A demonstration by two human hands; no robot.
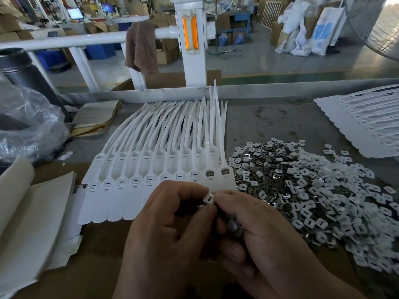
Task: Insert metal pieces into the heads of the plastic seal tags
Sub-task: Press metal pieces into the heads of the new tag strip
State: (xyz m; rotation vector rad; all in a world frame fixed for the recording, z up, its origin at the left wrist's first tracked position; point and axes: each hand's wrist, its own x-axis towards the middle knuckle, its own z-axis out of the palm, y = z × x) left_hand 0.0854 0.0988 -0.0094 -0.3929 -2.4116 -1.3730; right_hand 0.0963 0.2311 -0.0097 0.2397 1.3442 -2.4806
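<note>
A row of white plastic seal tags (138, 186) lies side by side on the table, tails fanning toward the far edge. Most heads carry a white cap; the two rightmost heads (224, 171) show grey metal inserts. My left hand (170, 219) and my right hand (254, 229) meet just below the row, both pinching one small white slotted cap (209, 199) between fingertips. My right hand also holds a few grey metal pieces (235, 227) in its curled fingers. A large heap of white caps and metal pieces (302, 190) spreads to the right.
Another stack of white tags (367, 126) lies at the far right. Crumpled clear plastic (28, 126) and a dark cylinder (21, 70) stand at left, papers (95, 117) behind, white sheets (32, 223) at near left. A metal rail (151, 93) edges the table.
</note>
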